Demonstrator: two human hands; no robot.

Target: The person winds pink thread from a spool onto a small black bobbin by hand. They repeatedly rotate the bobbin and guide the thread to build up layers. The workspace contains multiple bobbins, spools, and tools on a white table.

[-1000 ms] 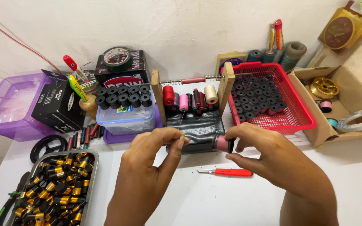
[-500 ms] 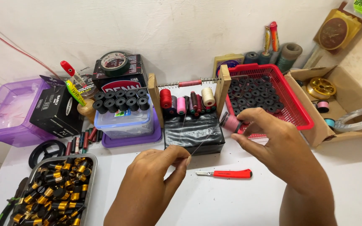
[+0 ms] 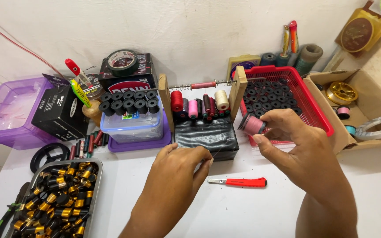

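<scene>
Head view: right hand [image 3: 296, 145], gripping the pink spool [image 3: 253, 124], has risen slightly beside the red basket [image 3: 320, 121], while left hand [image 3: 186, 165] pinches thread above the red knife [image 3: 239, 181].

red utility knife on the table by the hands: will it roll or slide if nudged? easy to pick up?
The red utility knife lies flat on the white table, and its slim, flattish handle suggests it would slide rather than roll. It looks light for its length, so a nudge probably spins it. Lying so low, it may need a pinch at the edges. The metal blade end, pointing left, looks exposed.
</scene>
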